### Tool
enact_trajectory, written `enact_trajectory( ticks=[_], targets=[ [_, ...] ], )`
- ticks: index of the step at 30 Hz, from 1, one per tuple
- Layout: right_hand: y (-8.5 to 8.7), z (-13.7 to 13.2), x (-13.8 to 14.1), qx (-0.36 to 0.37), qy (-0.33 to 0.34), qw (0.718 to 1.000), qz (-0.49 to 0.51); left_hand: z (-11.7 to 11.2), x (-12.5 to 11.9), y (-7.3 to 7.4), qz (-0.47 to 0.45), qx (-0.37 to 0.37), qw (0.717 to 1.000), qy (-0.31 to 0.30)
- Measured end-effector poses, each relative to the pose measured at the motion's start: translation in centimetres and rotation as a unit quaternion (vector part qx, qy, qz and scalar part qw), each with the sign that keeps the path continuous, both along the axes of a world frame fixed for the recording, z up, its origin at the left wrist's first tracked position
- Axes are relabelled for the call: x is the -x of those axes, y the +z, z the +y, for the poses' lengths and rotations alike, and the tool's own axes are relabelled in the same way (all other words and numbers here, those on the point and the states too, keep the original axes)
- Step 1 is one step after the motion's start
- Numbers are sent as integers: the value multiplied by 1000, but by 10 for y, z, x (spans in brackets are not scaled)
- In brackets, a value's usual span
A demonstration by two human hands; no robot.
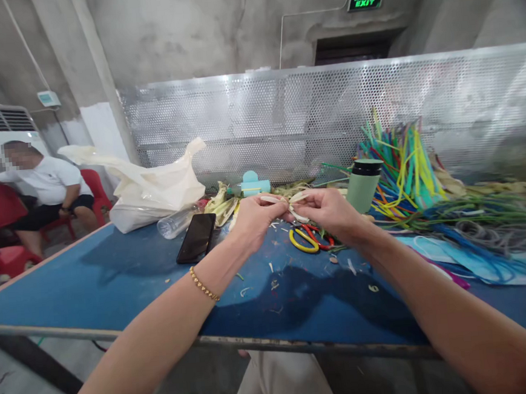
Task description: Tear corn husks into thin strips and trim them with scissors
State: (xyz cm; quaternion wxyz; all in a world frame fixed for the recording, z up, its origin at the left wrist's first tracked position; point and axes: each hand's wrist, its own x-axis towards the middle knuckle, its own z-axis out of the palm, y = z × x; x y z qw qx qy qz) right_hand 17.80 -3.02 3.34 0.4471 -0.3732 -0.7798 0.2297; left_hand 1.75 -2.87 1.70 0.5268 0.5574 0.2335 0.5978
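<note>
Both my hands are raised over the blue table (115, 281), pinching a pale strip of leaf-like material (290, 201) between them. My left hand (256, 219), with a gold bead bracelet on its wrist, grips the strip's left end with closed fingers. My right hand (328, 210) holds the right end, fingers curled round it. Just below the hands lie scissors with yellow and red handles (306, 240). Small pale scraps are scattered on the table under my arms.
A black phone (196, 237) lies left of my hands beside a clear plastic bottle (174, 223) and a white bag (153, 190). A green flask (363, 185) stands right, before a heap of coloured strips (406, 167). A perforated metal screen backs the table. A person sits at far left.
</note>
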Motion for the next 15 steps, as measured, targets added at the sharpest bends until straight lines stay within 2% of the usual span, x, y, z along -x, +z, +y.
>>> enact_trajectory(
  ticks=[5,9,15],
  targets=[
    [-2,-5,4,-129,-81,984,-96,1,0,-1,-26,-6,999,25],
    [0,-13,3,-235,-135,942,-198,3,1,-1,-18,-12,998,51],
    [1,-19,3,-303,-170,887,-304,3,2,-1,20,-50,996,74]
  ],
)
